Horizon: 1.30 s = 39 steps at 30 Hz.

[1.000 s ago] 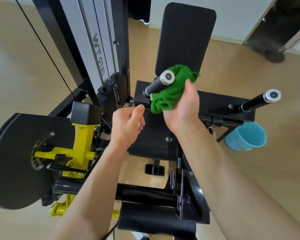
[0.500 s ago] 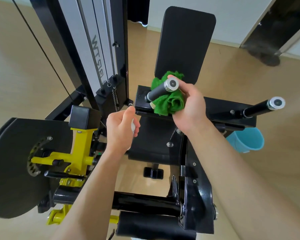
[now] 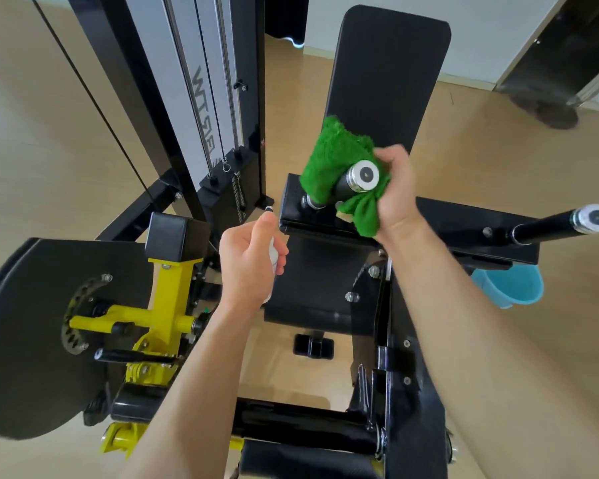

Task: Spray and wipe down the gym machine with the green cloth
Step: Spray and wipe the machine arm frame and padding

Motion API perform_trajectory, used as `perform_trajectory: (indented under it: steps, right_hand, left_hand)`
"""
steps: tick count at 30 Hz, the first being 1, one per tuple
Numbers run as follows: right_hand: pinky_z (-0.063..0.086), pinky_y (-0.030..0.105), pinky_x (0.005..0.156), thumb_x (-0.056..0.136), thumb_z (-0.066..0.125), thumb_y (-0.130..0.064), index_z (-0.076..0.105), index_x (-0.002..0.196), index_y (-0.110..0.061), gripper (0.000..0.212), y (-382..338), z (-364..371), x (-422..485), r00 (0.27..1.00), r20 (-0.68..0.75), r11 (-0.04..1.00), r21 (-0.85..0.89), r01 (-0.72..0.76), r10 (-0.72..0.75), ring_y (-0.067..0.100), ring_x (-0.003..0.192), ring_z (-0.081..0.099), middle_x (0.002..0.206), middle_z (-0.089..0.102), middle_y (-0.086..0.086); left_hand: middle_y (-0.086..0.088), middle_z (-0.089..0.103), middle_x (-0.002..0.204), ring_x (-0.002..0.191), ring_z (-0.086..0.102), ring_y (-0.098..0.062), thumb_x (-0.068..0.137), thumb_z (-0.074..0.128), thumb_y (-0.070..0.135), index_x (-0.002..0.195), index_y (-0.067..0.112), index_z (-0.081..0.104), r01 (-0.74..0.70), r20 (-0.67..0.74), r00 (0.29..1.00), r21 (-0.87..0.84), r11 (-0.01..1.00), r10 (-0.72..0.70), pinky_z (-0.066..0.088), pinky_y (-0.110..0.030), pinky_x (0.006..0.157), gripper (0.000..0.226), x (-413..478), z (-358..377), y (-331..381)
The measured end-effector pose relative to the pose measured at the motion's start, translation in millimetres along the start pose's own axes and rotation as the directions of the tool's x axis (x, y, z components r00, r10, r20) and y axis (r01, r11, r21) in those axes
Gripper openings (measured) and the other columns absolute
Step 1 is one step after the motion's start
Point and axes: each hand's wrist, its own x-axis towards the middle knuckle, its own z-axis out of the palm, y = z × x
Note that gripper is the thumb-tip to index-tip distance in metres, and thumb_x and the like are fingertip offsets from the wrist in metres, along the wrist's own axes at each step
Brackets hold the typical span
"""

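Observation:
My right hand (image 3: 396, 188) grips the green cloth (image 3: 332, 160), which is wrapped around the machine's left black handle with its silver end cap (image 3: 363, 175). The cloth covers most of the handle's shaft; only the cap and the base show. My left hand (image 3: 248, 261) is closed around a small white spray bottle (image 3: 274, 255), held low over the black seat pad (image 3: 312, 271), left of the handle. Most of the bottle is hidden in my fist. The tall black back pad (image 3: 388, 70) stands behind the handle.
A second black handle with a silver cap (image 3: 564, 224) sticks out at the right. A light blue bucket (image 3: 509, 286) sits on the wooden floor below it. The weight stack and cable column (image 3: 201, 91) rise at the left, beside a yellow adjuster (image 3: 166, 305) and a black round guard (image 3: 21, 333).
The green cloth has gone from beside and under the handle to wrapped around its shaft near the end cap. My left hand with the spray bottle has stayed roughly where it was.

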Motion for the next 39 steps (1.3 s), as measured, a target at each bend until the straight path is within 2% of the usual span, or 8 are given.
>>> perform_trajectory:
  steps: [6,10,15,21,26,32,35,39]
  right_hand:
    - [0.053,0.04,0.084,0.076,0.074,-0.042,0.063,0.101,0.006,0.056,-21,-9,24,0.973,0.195,0.978,-0.191,-0.088,0.126,0.032,0.081,0.064,0.092,0.065,0.02]
    - [0.052,0.021,0.055,0.103,0.047,-0.023,0.072,0.061,-0.015,0.05,-31,2,34,0.932,0.203,0.896,-0.396,-0.202,0.3,0.012,0.054,0.065,0.062,0.068,-0.001]
    - [0.053,0.022,0.056,0.099,0.057,-0.028,0.07,0.082,-0.011,0.028,-35,2,24,0.909,0.234,0.821,-0.545,-0.172,0.346,0.012,0.057,0.067,0.068,0.071,-0.002]
    - [0.056,0.026,0.066,0.108,0.032,-0.042,0.064,0.112,-0.011,0.045,1,18,-38,0.991,-0.096,0.938,0.343,-0.052,0.09,0.014,0.081,0.071,0.09,0.074,0.001]
    - [0.057,0.033,0.077,0.107,0.046,-0.035,0.063,0.107,-0.024,0.02,10,66,-51,0.773,-0.572,0.891,0.454,0.02,0.274,0.014,0.088,0.07,0.099,0.073,-0.006]
    - [0.061,0.049,0.081,0.107,0.043,-0.02,0.057,0.133,-0.001,0.036,-7,59,-38,0.834,-0.294,0.63,0.772,-0.08,0.467,0.038,0.12,0.062,0.135,0.059,0.024]
    - [0.062,0.042,0.071,0.104,0.043,-0.021,0.056,0.133,0.003,0.04,-5,50,-31,0.826,-0.186,0.597,0.774,-0.21,0.532,0.04,0.117,0.064,0.139,0.052,0.031]
    - [0.056,0.038,0.098,0.105,0.043,-0.02,0.055,0.134,0.005,0.041,-1,44,-27,0.827,-0.119,0.591,0.755,-0.285,0.55,0.04,0.126,0.057,0.138,0.052,0.03]
  left_hand:
    - [-0.02,0.053,0.047,0.044,0.051,-0.015,0.097,0.043,0.033,0.049,0.005,0.056,0.016,0.002,1.0,-0.004,1.0,-0.016,0.046,-0.016,0.055,0.057,7,0,-7]
    - [-0.019,0.051,0.044,0.044,0.049,-0.015,0.097,0.043,0.033,0.048,0.004,0.056,0.036,0.002,0.999,0.006,0.999,-0.036,0.047,-0.016,0.057,0.058,13,6,-12]
    - [-0.016,0.052,0.045,0.043,0.049,-0.021,0.096,0.045,0.037,0.05,0.001,0.057,0.06,-0.003,0.998,-0.013,0.998,-0.06,0.046,-0.021,0.056,0.059,21,14,-8]
    - [-0.021,0.051,0.045,0.044,0.049,-0.019,0.097,0.044,0.037,0.05,0.001,0.057,0.038,0.004,0.999,-0.013,0.999,-0.038,0.047,-0.018,0.059,0.06,23,10,-5]
    - [-0.017,0.053,0.046,0.044,0.051,-0.016,0.1,0.043,0.036,0.051,-0.001,0.057,0.014,-0.023,1.0,0.019,1.0,-0.013,0.05,-0.022,0.069,0.063,22,6,-10]
    - [-0.017,0.055,0.047,0.048,0.053,-0.021,0.102,0.041,0.038,0.05,0.0,0.057,0.013,-0.049,0.999,0.088,0.996,-0.009,0.055,-0.05,0.089,0.067,9,-4,-15]
    - [-0.015,0.055,0.046,0.044,0.052,-0.016,0.102,0.041,0.038,0.051,0.0,0.058,0.019,-0.065,0.998,0.089,0.996,-0.013,0.053,-0.033,0.073,0.066,-4,3,-13]
    - [-0.012,0.056,0.046,0.044,0.053,-0.015,0.102,0.042,0.037,0.051,0.004,0.059,-0.019,-0.074,0.997,0.094,0.995,0.026,0.048,-0.02,0.056,0.063,-19,10,-6]
